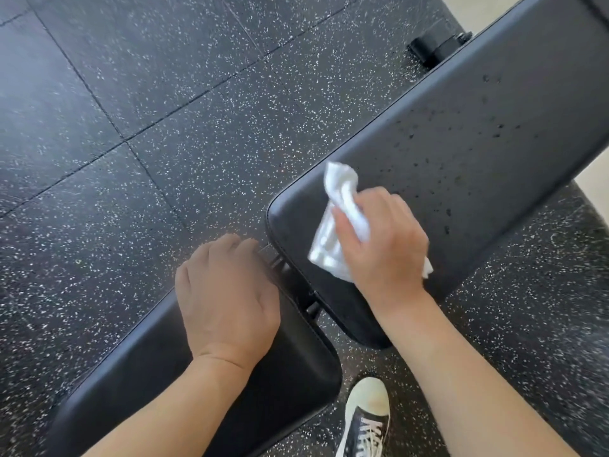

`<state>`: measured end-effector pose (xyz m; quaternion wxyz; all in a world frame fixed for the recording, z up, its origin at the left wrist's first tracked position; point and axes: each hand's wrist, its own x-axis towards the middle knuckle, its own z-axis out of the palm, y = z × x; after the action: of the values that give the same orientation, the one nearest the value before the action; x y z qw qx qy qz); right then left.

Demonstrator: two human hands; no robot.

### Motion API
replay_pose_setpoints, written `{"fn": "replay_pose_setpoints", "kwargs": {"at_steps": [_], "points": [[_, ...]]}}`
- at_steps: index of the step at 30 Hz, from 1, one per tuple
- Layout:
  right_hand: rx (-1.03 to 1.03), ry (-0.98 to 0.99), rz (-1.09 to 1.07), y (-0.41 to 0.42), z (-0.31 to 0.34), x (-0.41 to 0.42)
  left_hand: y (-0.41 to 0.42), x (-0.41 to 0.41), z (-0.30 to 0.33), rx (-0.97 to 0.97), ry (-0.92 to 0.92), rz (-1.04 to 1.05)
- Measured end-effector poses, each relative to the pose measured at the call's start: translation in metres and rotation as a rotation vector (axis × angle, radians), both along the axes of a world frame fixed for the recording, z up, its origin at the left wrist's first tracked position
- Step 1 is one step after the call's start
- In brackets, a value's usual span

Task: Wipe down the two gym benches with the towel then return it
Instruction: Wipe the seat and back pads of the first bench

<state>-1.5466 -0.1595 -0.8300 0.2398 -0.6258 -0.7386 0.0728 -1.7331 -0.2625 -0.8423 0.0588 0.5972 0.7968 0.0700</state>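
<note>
The head camera looks straight down on a black bench whose two pads meet at a narrow hinge gap. The right hand (382,239) presses a crumpled white towel (339,222) onto the near end of the long back pad (478,133); the fingers are curled over the cloth, gripping a bunched fold of it, and part of the towel sticks out past the fingertips while a small corner shows behind the heel of the hand. The left hand (227,298) rests on the end of the seat pad (204,384), just beside the gap, with its fingers bent down over the pad's edge — whether they grip the edge or only lean on it I cannot tell.

Dark droplets (494,133) are scattered over the back pad farther up from the towel, from just beyond the right hand toward the far end. That suggests, as a judgement, that the wipe of this pad is only at its start: the wet stretch has yet to be covered. The seat pad looks dry and even, though nothing here shows whether it has been wiped. Only one bench is in view, so the second bench and the towel's return are presumably still ahead — most of the task looks undone.

Below, a dark sneaker with a pale toe cap (365,420) stands on the speckled rubber floor (138,127), and a black wheel of the bench frame (435,47) shows near the top.
</note>
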Motion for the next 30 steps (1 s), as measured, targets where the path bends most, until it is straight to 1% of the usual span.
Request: {"fn": "replay_pose_setpoints", "kwargs": {"at_steps": [2, 4, 6, 9, 13, 14, 15, 17, 18, 19, 21, 23, 26, 28, 30], "points": [[-0.016, 0.017, -0.002, 0.026, 0.004, -0.040, 0.000, 0.000, 0.000, -0.007, 0.000, 0.000], [-0.031, -0.009, 0.053, 0.040, 0.008, -0.073, 0.001, 0.000, 0.000, -0.012, 0.006, -0.002], [-0.047, -0.033, 0.120, 0.039, 0.010, -0.089, 0.001, 0.000, 0.000, -0.011, 0.008, -0.003], [-0.024, -0.013, 0.225, 0.011, 0.010, -0.074, 0.001, -0.001, -0.001, 0.000, 0.009, -0.011], [0.059, -0.122, 0.493, -0.040, 0.004, -0.012, 0.000, 0.000, -0.001, 0.006, 0.012, -0.006], [0.087, -0.140, 0.494, -0.039, 0.001, 0.007, 0.000, 0.000, -0.001, 0.006, 0.008, -0.004], [0.115, -0.172, 0.438, -0.032, -0.002, 0.025, 0.000, 0.000, -0.001, 0.006, 0.004, -0.003], [0.095, -0.222, 0.200, -0.005, -0.005, 0.047, 0.000, 0.000, -0.001, 0.003, 0.003, 0.001], [0.056, -0.199, 0.071, 0.010, -0.005, 0.049, 0.000, 0.000, -0.001, -0.001, 0.003, 0.004], [0.033, -0.135, -0.027, 0.024, -0.003, 0.044, 0.000, 0.000, 0.000, -0.005, 0.002, 0.005], [0.026, -0.011, -0.105, 0.049, 0.003, 0.017, 0.001, 0.002, 0.003, -0.012, -0.002, 0.007], [0.011, 0.013, -0.088, 0.067, 0.008, -0.022, 0.002, 0.002, 0.005, -0.016, -0.005, 0.009], [-0.039, -0.055, 0.050, 0.072, 0.010, -0.065, 0.002, 0.003, 0.005, -0.019, -0.002, 0.009], [-0.043, -0.053, 0.131, 0.057, 0.009, -0.073, 0.002, 0.004, 0.005, -0.025, 0.003, 0.008], [-0.018, 0.031, 0.183, 0.027, 0.008, -0.064, 0.002, 0.003, 0.005, -0.029, 0.009, 0.007]]}}
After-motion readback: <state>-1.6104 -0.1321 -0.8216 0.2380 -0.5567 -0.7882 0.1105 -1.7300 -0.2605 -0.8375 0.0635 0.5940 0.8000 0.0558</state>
